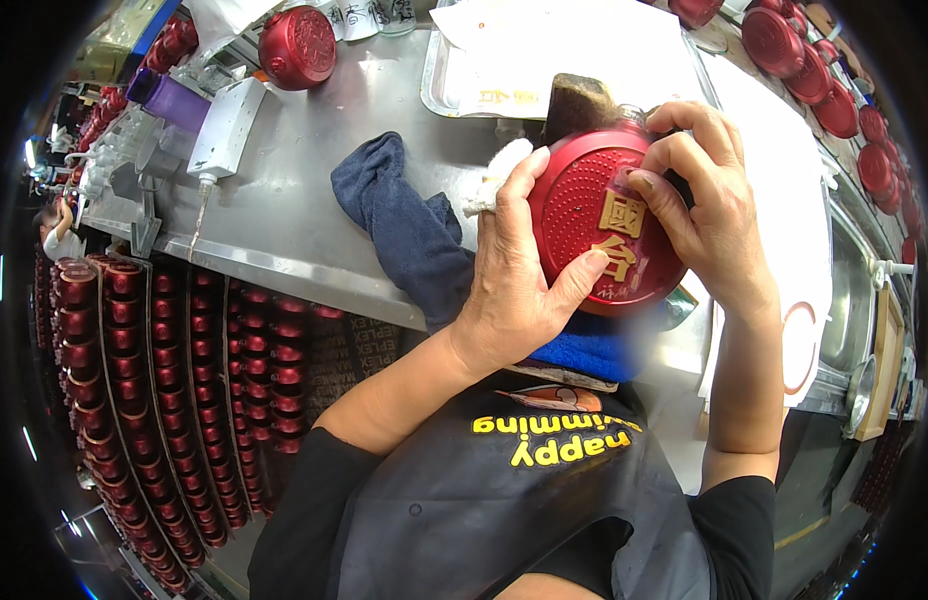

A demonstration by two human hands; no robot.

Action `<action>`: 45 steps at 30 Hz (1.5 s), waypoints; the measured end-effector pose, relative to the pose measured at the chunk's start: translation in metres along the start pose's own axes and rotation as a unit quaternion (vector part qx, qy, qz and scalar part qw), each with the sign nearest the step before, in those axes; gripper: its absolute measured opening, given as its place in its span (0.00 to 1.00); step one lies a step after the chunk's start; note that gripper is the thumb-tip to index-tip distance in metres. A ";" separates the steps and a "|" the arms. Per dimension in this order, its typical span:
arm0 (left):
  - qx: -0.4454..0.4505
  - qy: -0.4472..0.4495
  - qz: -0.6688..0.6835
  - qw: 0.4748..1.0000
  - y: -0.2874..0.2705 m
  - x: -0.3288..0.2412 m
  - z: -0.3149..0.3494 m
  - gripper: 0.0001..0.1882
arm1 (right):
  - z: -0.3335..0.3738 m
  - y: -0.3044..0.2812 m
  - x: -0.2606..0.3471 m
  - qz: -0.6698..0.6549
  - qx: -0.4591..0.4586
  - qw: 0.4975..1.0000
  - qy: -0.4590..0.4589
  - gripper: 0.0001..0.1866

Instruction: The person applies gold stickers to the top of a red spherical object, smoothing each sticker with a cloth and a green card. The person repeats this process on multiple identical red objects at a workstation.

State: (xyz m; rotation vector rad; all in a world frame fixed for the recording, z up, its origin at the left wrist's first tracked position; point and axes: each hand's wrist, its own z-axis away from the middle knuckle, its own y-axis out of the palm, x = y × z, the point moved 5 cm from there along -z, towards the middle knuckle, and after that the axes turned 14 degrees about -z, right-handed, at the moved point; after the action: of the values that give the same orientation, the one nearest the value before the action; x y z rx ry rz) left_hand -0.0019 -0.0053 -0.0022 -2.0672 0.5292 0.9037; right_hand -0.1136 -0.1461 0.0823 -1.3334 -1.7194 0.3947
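Note:
A round, flattened red bottle with a dotted face is held in front of me, its short clear neck pointing away. Two gold raised characters sit on its face. My left hand grips the bottle's left side, its thumb pressed by the lower character. The fingers of my right hand are curled over the upper right of the bottle, thumb and fingertips pinched together just above the upper character. Whatever is between those fingertips is too small to make out. Under the bottle lies a blue cloth.
A dark blue towel is left of my hands on the metal table. Behind the bottle are a dark brown block and a white-covered tray. Another red bottle stands far left. Stacked red bottles fill racks at left.

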 end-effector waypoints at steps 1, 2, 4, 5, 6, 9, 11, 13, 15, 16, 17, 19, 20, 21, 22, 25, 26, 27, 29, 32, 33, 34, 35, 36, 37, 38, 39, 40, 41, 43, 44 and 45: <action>0.003 -0.004 0.009 1.000 0.000 0.000 0.000 0.46 | 0.000 0.000 -0.001 -0.004 0.001 1.000 0.010 0.07; 0.006 -0.006 0.020 1.000 0.000 0.000 0.000 0.46 | 0.000 0.000 0.000 -0.001 -0.001 1.000 0.000 0.08; 0.011 -0.007 0.005 1.000 -0.001 0.001 -0.001 0.47 | -0.002 -0.001 0.002 0.003 -0.019 0.999 -0.027 0.09; 0.009 -0.006 0.007 1.000 -0.001 0.001 -0.001 0.47 | -0.002 -0.001 0.003 0.004 -0.017 0.999 -0.033 0.09; 0.013 -0.006 -0.003 1.000 -0.001 0.000 -0.001 0.47 | -0.002 -0.001 0.003 0.003 -0.016 0.999 -0.033 0.10; 0.026 -0.024 0.011 0.999 -0.001 0.000 -0.001 0.49 | -0.001 -0.001 0.000 -0.005 -0.001 1.000 -0.003 0.08; 0.022 -0.025 -0.009 0.999 -0.001 -0.001 0.000 0.50 | -0.001 -0.001 0.000 -0.013 0.001 1.000 0.010 0.08; 0.024 -0.027 -0.018 0.999 -0.001 -0.002 0.000 0.51 | 0.000 0.000 0.000 -0.014 0.001 1.000 0.014 0.08; 0.023 -0.026 -0.021 0.999 -0.001 -0.002 0.000 0.51 | -0.001 0.000 0.000 -0.016 -0.003 1.000 0.014 0.08; 0.022 -0.026 -0.020 0.999 -0.001 -0.002 0.000 0.51 | -0.001 0.000 0.000 -0.017 -0.003 1.000 0.016 0.08; 0.019 -0.021 -0.022 0.999 -0.001 -0.003 0.000 0.51 | -0.002 0.000 0.000 -0.019 -0.003 1.000 0.017 0.08; 0.022 -0.028 -0.021 0.999 0.000 -0.002 0.000 0.51 | -0.003 -0.001 0.001 -0.021 -0.004 1.000 0.013 0.08; 0.024 -0.030 -0.014 0.999 0.000 -0.002 0.000 0.51 | -0.003 -0.001 0.002 -0.012 -0.006 1.000 0.009 0.09; 0.022 -0.027 -0.021 0.999 0.000 -0.002 0.000 0.51 | -0.004 -0.001 0.003 -0.007 -0.011 1.000 -0.002 0.10; 0.020 -0.023 -0.023 0.999 0.000 -0.002 0.000 0.51 | -0.004 -0.002 0.004 -0.003 -0.016 1.000 -0.009 0.10; 0.020 -0.021 -0.017 0.999 0.001 -0.002 0.001 0.52 | -0.004 -0.001 0.004 -0.004 -0.018 1.000 -0.009 0.10; 0.020 -0.020 -0.011 1.000 0.001 -0.002 0.001 0.52 | -0.004 -0.001 0.005 -0.004 -0.017 1.000 -0.009 0.10; 0.021 -0.022 -0.013 0.999 0.001 -0.002 0.001 0.52 | -0.004 -0.001 0.005 -0.004 -0.016 1.000 -0.007 0.10; 0.021 -0.023 -0.010 0.999 0.001 -0.002 0.001 0.53 | -0.004 -0.001 0.005 -0.004 -0.016 1.000 -0.006 0.10; 0.020 -0.016 -0.016 1.000 0.000 -0.002 0.001 0.53 | -0.004 -0.001 0.005 -0.004 -0.016 1.000 -0.007 0.10; 0.020 -0.016 -0.020 0.999 0.000 -0.002 0.001 0.53 | -0.004 -0.002 0.005 -0.004 -0.016 1.000 -0.007 0.10; 0.020 -0.016 -0.021 0.999 0.000 -0.002 0.001 0.53 | -0.003 -0.002 0.005 -0.007 -0.016 1.000 -0.006 0.10; 0.022 -0.016 -0.020 0.999 0.000 -0.002 0.001 0.53 | -0.003 -0.002 0.005 -0.007 -0.016 1.000 -0.004 0.10; 0.019 -0.013 -0.030 0.999 0.000 -0.002 0.001 0.53 | -0.003 -0.002 0.004 -0.009 -0.016 1.000 -0.001 0.10; 0.018 -0.010 -0.039 0.999 0.000 -0.002 0.002 0.53 | -0.003 -0.002 0.004 -0.012 -0.017 1.000 0.002 0.10; 0.014 -0.010 -0.043 0.999 -0.001 -0.003 0.002 0.53 | -0.003 -0.002 0.003 0.001 -0.024 1.000 -0.004 0.09; 0.017 -0.008 -0.039 0.999 -0.001 -0.003 0.002 0.53 | -0.003 -0.003 0.003 0.013 -0.032 0.999 -0.010 0.09; 0.017 -0.010 -0.032 0.999 -0.001 -0.004 0.001 0.52 | -0.003 -0.004 0.001 0.026 -0.039 0.999 -0.011 0.08; 0.020 -0.011 -0.021 1.000 -0.002 -0.004 -0.001 0.51 | -0.002 -0.006 0.001 0.041 -0.060 0.997 -0.010 0.08; 0.014 -0.017 -0.031 0.999 -0.006 -0.003 -0.008 0.48 | 0.002 -0.012 0.000 0.066 -0.099 0.993 0.006 0.08; 0.012 -0.015 -0.022 1.000 -0.009 -0.003 -0.013 0.46 | 0.005 -0.013 -0.001 0.054 -0.098 0.994 0.016 0.08; -0.007 -0.009 -0.016 1.000 -0.013 -0.002 -0.020 0.40 | 0.009 -0.015 0.000 0.041 -0.095 0.994 0.030 0.09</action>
State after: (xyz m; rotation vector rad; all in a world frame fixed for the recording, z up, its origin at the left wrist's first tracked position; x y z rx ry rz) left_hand 0.0134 -0.0138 0.0148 -2.0729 0.4810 0.9091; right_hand -0.1299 -0.1495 0.0874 -1.5416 -1.6898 0.2388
